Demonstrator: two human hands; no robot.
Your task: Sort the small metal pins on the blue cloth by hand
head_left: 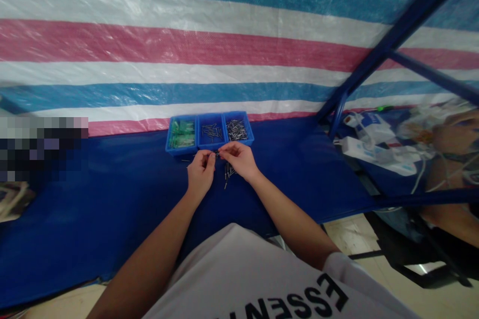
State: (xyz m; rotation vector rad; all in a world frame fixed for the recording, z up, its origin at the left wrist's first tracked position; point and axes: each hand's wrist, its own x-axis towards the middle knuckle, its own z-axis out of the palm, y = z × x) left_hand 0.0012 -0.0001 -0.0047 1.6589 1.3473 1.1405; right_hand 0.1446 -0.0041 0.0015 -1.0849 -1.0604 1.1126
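My left hand (201,172) and my right hand (239,158) are close together over the blue table cover (112,194), fingers pinched on a small dark metal pin (217,153) held between them. A small heap of the same pins (228,173) lies on the cover under my right hand. Just beyond my hands stand three small blue trays side by side: the left tray (181,134) holds green parts, the middle tray (211,132) and the right tray (237,130) hold dark metal pins.
A striped plastic sheet (187,40) hangs behind the table. A blue metal frame (359,79) rises at the right. White boxes and cables (370,149) lie at the far right, where another person's arm (456,134) shows. A blurred patch sits at the left.
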